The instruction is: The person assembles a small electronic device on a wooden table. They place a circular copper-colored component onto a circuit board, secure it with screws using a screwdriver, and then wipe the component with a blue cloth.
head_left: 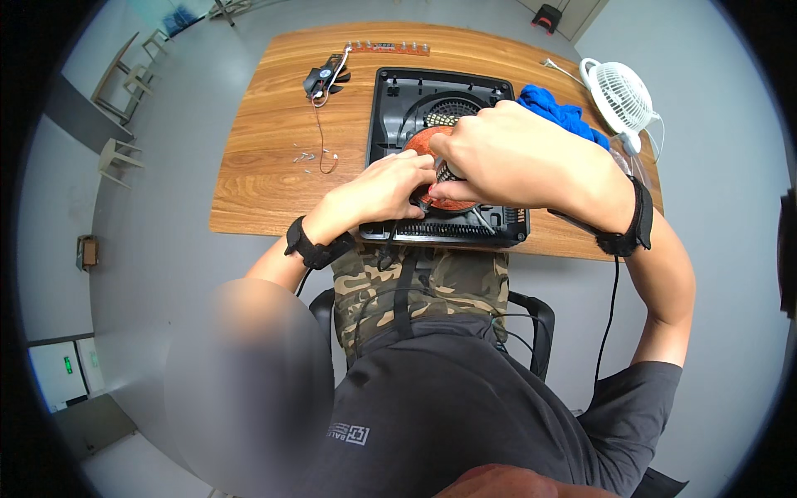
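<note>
A black plastic case (388, 116) lies open side up at the near edge of the wooden counter (266, 124), with a round orange-red coil (424, 141) inside it. Both hands are over the coil: the left hand (383, 189) comes in at its left side with bent fingers, and the right hand (519, 158) arches above its right side, fingers curled inward. The fingertips are partly hidden, so I cannot tell how far open either grip is or what it has hold of. To the far left of the case lie a small black fan (320, 81) with thin wires and, beyond it, a narrow circuit strip (388, 48). Small pale pieces (306, 155) are scattered nearer, left of the case. On the right are a blue cloth (560, 114) and a white fan (618, 95).
</note>
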The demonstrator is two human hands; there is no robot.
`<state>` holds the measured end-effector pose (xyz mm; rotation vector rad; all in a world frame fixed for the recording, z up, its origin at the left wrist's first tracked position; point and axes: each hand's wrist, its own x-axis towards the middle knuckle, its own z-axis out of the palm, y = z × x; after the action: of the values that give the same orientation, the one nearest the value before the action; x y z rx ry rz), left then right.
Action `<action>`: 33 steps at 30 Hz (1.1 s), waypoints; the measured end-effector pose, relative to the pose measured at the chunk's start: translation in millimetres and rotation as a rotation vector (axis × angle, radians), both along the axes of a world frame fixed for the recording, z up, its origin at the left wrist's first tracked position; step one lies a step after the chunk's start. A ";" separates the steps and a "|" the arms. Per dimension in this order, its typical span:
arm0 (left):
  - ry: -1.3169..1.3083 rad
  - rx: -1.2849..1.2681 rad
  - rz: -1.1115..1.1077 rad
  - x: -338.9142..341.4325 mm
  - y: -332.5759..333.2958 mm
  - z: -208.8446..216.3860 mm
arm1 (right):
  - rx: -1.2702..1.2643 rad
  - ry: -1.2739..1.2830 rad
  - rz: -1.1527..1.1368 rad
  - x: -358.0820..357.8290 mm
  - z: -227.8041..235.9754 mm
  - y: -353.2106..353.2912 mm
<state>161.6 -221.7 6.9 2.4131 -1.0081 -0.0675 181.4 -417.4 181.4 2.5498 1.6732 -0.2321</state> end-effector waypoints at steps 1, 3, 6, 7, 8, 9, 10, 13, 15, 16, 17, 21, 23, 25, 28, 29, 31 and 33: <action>0.009 0.004 0.013 -1.8 -0.7 3.5 | 0.011 -0.015 0.011 0.2 0.6 -1.8; 0.023 0.007 0.029 -3.1 -2.2 6.9 | 0.015 -0.031 0.022 0.7 2.5 -2.8; 0.040 0.018 0.039 -3.1 -1.9 8.8 | -0.004 -0.031 0.027 2.6 5.4 -0.3; 0.046 0.029 0.039 -3.1 -2.3 9.0 | -0.012 -0.031 0.028 2.8 5.9 -0.1; 0.053 0.039 0.039 -3.1 -2.1 9.1 | -0.020 -0.031 0.030 3.0 6.4 0.2; 0.052 0.037 0.035 -2.7 -1.3 8.3 | -0.022 -0.023 0.033 3.3 6.8 1.1; 0.053 0.034 0.031 -2.3 -1.0 6.3 | -0.025 -0.015 0.035 3.5 7.1 2.1; -0.007 0.013 0.013 -2.9 0.2 4.2 | 0.022 -0.037 0.010 2.0 11.1 0.7; 0.020 -0.011 0.022 -3.8 -2.3 8.3 | 0.074 -0.062 -0.016 0.3 27.2 -3.8; 0.078 -0.024 0.054 -6.5 -2.6 14.8 | 0.103 -0.069 -0.012 0.8 41.7 -4.8; 0.137 -0.037 0.083 -8.6 -2.5 18.2 | 0.162 -0.103 0.019 0.4 50.7 -7.2; 0.090 -0.045 -0.015 -2.2 8.0 10.3 | 0.140 -0.127 -0.013 0.7 59.7 -16.5; 0.176 -0.177 -0.016 3.0 25.4 19.7 | 0.147 -0.120 -0.059 8.8 52.8 -23.2; 0.179 -0.300 0.030 10.6 50.9 23.7 | 0.163 -0.145 -0.151 15.5 48.0 -31.6; 0.235 -0.247 0.440 20.9 95.5 26.8 | 0.206 -0.143 -0.208 31.6 42.6 -44.2; 0.181 -0.192 0.502 24.5 109.8 21.8 | 0.225 -0.154 -0.210 37.1 41.0 -46.1; 0.030 -0.082 0.548 30.6 138.5 -5.5 | 0.257 -0.172 -0.201 49.4 36.3 -48.3; 0.075 -0.039 0.594 27.0 151.6 -18.6 | 0.284 -0.165 -0.198 60.1 29.3 -46.5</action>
<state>188.6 -70.1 -11.6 2.5498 -0.2291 0.0702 241.5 -464.0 210.7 2.8483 1.4888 0.2157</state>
